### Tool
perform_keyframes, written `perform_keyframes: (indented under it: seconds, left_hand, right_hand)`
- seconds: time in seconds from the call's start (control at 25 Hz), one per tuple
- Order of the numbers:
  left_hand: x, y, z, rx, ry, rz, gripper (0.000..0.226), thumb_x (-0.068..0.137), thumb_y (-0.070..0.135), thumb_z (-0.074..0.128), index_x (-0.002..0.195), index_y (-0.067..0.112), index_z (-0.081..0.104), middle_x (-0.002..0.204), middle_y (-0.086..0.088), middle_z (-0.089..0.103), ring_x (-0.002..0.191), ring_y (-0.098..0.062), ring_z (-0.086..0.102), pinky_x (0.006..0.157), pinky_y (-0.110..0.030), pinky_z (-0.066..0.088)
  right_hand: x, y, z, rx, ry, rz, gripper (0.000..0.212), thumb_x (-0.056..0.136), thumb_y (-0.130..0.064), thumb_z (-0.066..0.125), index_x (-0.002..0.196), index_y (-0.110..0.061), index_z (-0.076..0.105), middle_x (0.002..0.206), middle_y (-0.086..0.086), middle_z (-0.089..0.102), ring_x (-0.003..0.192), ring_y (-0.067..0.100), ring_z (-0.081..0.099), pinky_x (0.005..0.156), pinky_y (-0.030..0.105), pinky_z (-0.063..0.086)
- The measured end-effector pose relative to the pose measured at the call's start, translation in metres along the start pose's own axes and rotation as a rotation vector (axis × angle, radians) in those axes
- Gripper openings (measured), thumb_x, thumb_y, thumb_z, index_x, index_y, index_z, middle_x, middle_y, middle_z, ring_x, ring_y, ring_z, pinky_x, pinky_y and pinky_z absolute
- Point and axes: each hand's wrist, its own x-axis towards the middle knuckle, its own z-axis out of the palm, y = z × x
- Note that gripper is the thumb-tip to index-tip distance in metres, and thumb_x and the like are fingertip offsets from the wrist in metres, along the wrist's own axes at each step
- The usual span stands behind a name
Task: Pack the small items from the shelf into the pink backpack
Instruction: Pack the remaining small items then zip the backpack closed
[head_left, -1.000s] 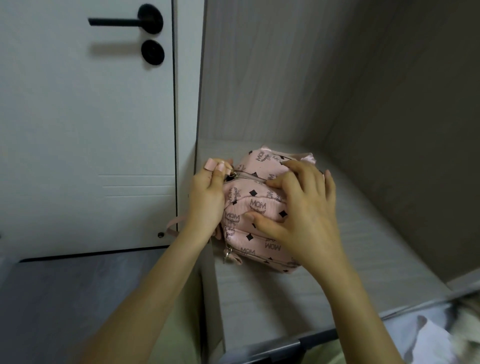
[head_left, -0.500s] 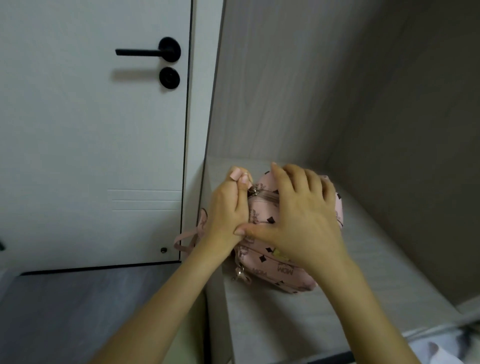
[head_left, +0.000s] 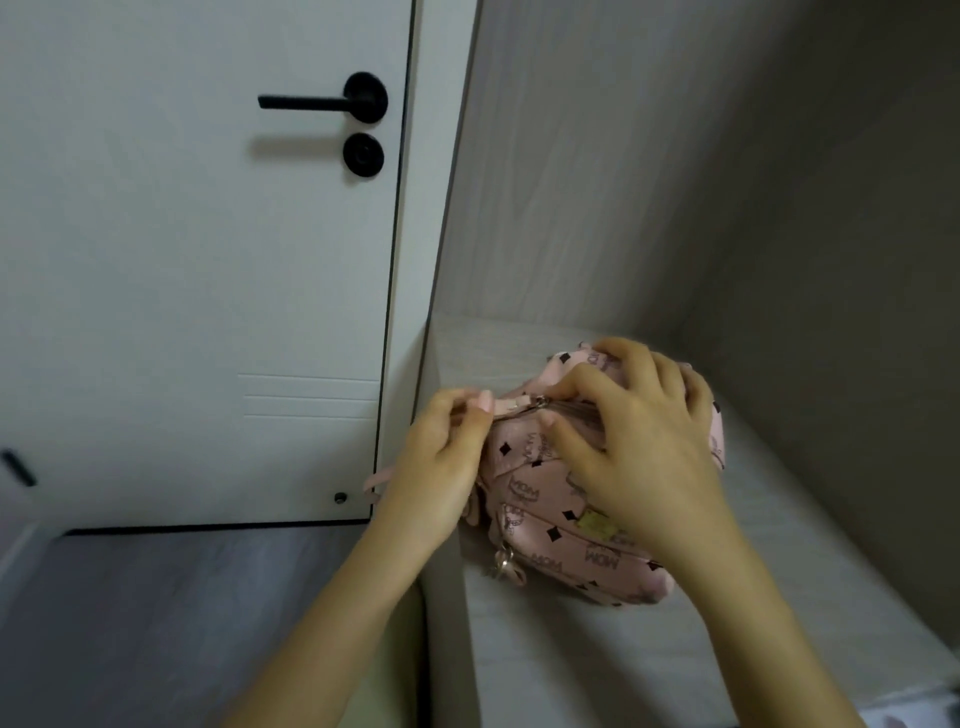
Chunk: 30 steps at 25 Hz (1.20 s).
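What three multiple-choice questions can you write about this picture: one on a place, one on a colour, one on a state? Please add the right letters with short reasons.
1. Where does the pink backpack lie?
A. on the shelf
B. on the floor
C. on a chair

2. What colour is the door handle?
A. silver
B. gold
C. black

3. What does the left hand do?
A. lies flat on the shelf
B. pinches the zipper pull
C. hangs free

Answers:
1 A: its base rests on the shelf board.
2 C: the lever and its round plate are black.
3 B: thumb and fingers close on the pink tab at the zip's end.
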Motion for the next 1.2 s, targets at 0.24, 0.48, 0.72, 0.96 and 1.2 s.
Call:
perform_keyframes:
  seconds: [0.24, 0.48, 0.72, 0.96, 1.2]
  left_hand:
    - [-0.008, -0.001, -0.012, -0.003, -0.011, -0.026, 0.027, 0.082, 0.035, 0.047, 0.088, 0.04, 0.073, 0.09, -0.005, 0.074, 0.094, -0.03, 0.067, 0.09, -0.056, 0.048]
    - [-0.008, 0.002, -0.016, 0.183, -0.163, 0.074, 0.03, 0.08, 0.044, 0.051, 0.1, 0.033, 0.07, 0.099, 0.007, 0.072, 0.095, -0.009, 0.066, 0.087, -0.037, 0.052]
    - [-0.01, -0.001, -0.015, 0.173, -0.338, 0.126, 0.033, 0.085, 0.034, 0.054, 0.116, 0.027, 0.064, 0.115, 0.015, 0.065, 0.112, -0.002, 0.057, 0.098, -0.037, 0.045]
    - [-0.016, 0.004, -0.002, 0.254, -0.36, 0.252, 0.007, 0.081, 0.021, 0.058, 0.083, 0.028, 0.056, 0.078, 0.02, 0.056, 0.07, 0.004, 0.052, 0.067, -0.018, 0.037]
    - [-0.016, 0.005, -0.002, -0.071, -0.309, 0.045, 0.012, 0.083, 0.017, 0.059, 0.091, 0.009, 0.06, 0.078, 0.005, 0.061, 0.058, 0.005, 0.054, 0.051, -0.004, 0.039]
  right_hand:
    - [-0.012, -0.003, 0.0, 0.083, 0.046, -0.006, 0.021, 0.081, -0.045, 0.051, 0.094, -0.034, 0.063, 0.132, -0.001, 0.047, 0.125, 0.024, 0.04, 0.105, 0.042, 0.017]
    - [-0.015, -0.002, -0.002, 0.135, 0.083, -0.016, 0.022, 0.081, -0.043, 0.052, 0.095, -0.032, 0.066, 0.131, 0.001, 0.049, 0.125, 0.024, 0.041, 0.104, 0.043, 0.019]
    - [0.0, 0.016, -0.005, 0.191, 0.0, -0.061, 0.018, 0.078, -0.042, 0.053, 0.088, -0.031, 0.063, 0.129, -0.007, 0.047, 0.125, 0.016, 0.037, 0.105, 0.043, 0.018]
    - [0.001, 0.039, -0.008, 0.251, 0.002, -0.163, 0.021, 0.077, -0.043, 0.05, 0.083, -0.028, 0.064, 0.124, -0.014, 0.048, 0.119, 0.011, 0.043, 0.098, 0.029, 0.018]
    - [-0.005, 0.04, -0.01, 0.328, 0.044, -0.197, 0.026, 0.072, -0.036, 0.048, 0.087, -0.029, 0.068, 0.125, -0.014, 0.052, 0.119, 0.009, 0.045, 0.104, 0.035, 0.024]
